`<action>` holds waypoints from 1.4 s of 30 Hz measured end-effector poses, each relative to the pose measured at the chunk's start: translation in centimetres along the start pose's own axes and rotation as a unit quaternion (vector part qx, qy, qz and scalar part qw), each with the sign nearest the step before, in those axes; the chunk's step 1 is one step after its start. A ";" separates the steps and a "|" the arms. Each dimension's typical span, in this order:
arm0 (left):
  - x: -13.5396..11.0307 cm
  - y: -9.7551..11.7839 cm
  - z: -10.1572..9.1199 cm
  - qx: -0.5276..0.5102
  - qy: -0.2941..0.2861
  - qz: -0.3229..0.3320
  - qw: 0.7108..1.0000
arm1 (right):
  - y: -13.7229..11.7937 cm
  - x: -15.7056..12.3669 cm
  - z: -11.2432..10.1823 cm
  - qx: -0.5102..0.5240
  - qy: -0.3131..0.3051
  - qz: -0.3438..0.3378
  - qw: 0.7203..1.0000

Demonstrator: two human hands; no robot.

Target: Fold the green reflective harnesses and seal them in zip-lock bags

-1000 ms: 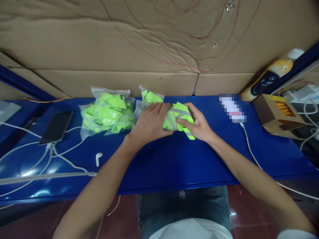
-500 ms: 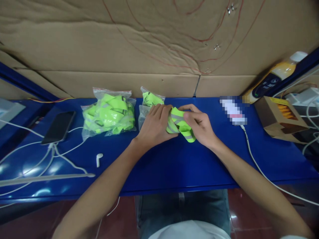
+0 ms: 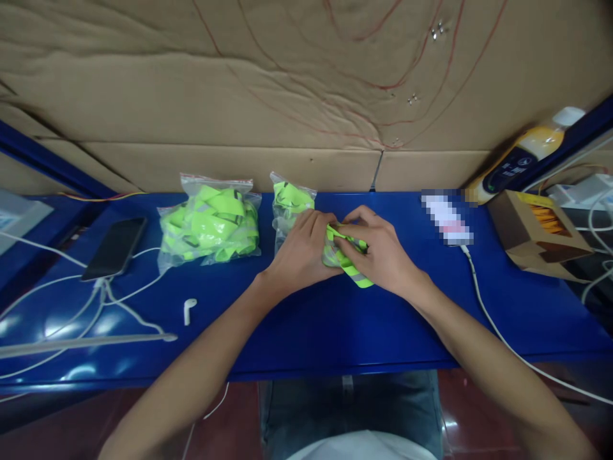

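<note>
A neon-green strap with a grey reflective stripe is bunched between my two hands over the middle of the desk. My left hand is closed around the bundle's left side, back of the hand upward. From the right, my right hand grips the strap with thumb and fingers, pressing into the folds. A short loop hangs down below the right fingers. My palms hide much of the bundle. Just behind my left hand lies a small clear zip bag holding similar green strap, partly covered by that hand.
Two bulging zip bags of green straps lie to the left. A dark phone with white cables, an earbud and a white rod are at left. Right are a pixelated phone, open cardboard box and leaning bottle.
My right hand has shifted slightly left and down, its fingers now deeper in the bundle. Less strap shows above my fingers. My left hand keeps its hold.
</note>
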State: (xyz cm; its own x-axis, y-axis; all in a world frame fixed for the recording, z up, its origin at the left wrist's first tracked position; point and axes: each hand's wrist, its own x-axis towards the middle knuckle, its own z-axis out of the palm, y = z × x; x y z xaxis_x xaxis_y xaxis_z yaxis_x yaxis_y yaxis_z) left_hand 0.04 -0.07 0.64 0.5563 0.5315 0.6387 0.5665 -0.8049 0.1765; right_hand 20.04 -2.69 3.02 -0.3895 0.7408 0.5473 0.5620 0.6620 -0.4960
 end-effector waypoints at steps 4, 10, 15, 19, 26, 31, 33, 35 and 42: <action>0.2 0.1 0.2 0.005 0.025 0.015 1.000 | -0.8 0.0 -0.1 -0.052 -0.023 0.042 0.997; 0.2 0.7 0.5 -0.002 0.035 0.032 0.999 | -1.5 0.2 -1.2 -0.063 -0.086 0.059 0.993; 0.4 0.5 0.0 -0.004 0.037 0.014 0.999 | -0.2 -0.1 -0.1 0.014 -0.007 0.055 0.998; 0.5 -0.2 -0.9 0.016 0.020 0.009 1.000 | 1.5 -0.1 1.1 0.132 0.094 0.064 0.985; -0.1 0.1 0.0 0.044 0.034 -0.010 0.998 | 1.4 0.1 0.5 0.107 0.068 0.004 0.992; 0.3 1.3 -0.2 0.067 0.028 0.026 0.997 | -0.4 0.1 0.9 -0.015 -0.013 0.004 1.000; 0.4 1.4 -0.4 0.079 0.033 0.028 0.996 | -0.9 0.2 0.4 -0.034 -0.025 0.014 0.999; 0.5 1.3 -0.4 0.085 0.042 0.018 0.995 | -1.1 0.3 -0.7 0.001 -0.027 0.006 1.000; 0.2 0.3 -0.3 0.037 0.100 -0.071 0.992 | -1.1 -0.9 -3.8 0.215 -0.034 0.063 0.974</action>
State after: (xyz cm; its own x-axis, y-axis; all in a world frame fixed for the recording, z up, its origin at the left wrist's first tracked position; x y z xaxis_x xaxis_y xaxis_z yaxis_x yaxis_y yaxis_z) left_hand 0.14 -0.29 1.07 0.3410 0.5686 0.7486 0.6776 -0.7006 0.2236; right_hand 22.56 -4.56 5.61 -0.3922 0.8156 0.4254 0.2559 0.5409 -0.8012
